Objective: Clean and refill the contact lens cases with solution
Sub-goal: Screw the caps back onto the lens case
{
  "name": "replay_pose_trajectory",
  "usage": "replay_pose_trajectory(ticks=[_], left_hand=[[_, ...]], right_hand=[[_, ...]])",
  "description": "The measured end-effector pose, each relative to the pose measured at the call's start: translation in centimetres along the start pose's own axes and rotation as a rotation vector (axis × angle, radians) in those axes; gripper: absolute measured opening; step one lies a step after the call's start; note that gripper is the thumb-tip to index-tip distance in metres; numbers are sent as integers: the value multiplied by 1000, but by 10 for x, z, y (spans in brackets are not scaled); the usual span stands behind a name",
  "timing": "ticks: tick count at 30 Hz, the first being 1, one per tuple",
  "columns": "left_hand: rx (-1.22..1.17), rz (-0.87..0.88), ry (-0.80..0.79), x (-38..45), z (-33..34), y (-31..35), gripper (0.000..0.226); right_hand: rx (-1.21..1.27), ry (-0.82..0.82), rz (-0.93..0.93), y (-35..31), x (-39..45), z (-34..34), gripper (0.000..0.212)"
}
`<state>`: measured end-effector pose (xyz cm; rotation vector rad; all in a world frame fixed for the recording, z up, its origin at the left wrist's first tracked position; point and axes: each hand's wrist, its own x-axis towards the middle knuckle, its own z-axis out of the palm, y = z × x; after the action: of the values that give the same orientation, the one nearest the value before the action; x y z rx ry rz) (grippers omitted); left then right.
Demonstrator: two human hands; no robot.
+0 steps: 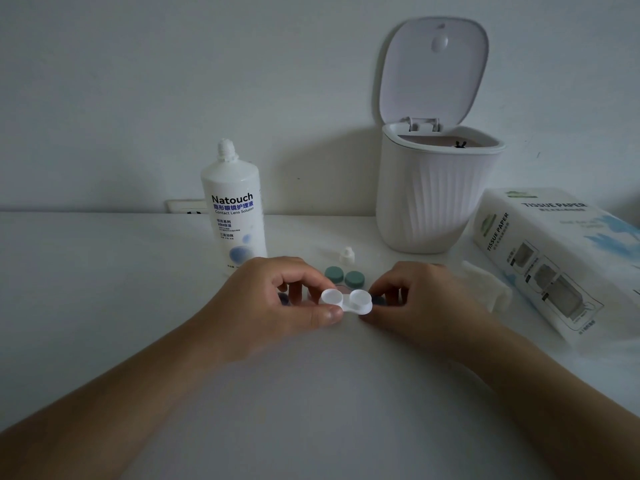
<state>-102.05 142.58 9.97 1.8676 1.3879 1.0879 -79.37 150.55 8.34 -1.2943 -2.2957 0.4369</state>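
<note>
Fingers (pixel 329 311) of both hands pinched the white lens case (pixel 346 301) above the table (pixel 104 289); a loose pinch might drop it.

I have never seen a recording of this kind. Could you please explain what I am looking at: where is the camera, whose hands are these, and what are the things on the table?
There is one picture, taken by a camera worn on a person's head, looking forward and down. No machine is involved; the two bare hands are that person's own.

The left hand and the right hand hold a clear contact lens case between them, each with a fingertip grip on one end. Its two cups have no lids on.

On the white table stand a bottle of contact lens solution with its cap off, and a small white bin with its lid up. Two green lids and a small white cap lie behind the hands. At the right lies a pack of tissue paper, with a crumpled tissue beside it.
</note>
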Motion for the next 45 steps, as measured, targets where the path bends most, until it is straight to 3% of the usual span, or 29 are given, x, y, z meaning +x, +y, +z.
replay_pose_trajectory(ticks=[8,14,19,24,31,45], left_hand=[[-26,16,13,1,-3,-1,23],[-2,36,23,2,-6,-4,28],[7,36,25,3,-8,-6,27],[6,19,9,3,-6,-4,27],[-5,-9,36,1,-2,-5,24],[22,22,27,2,-3,-5,27]], right_hand=[[308,11,-24,0,-2,-9,12],[544,3,-46,-1,-4,-13,13],[702,88,7,-5,-4,-18,13],[999,5,-95,-9,-7,-19,18],[731,-109,-196,-14,-11,-9,37],[483,-117,-232,-13,-13,-12,32]])
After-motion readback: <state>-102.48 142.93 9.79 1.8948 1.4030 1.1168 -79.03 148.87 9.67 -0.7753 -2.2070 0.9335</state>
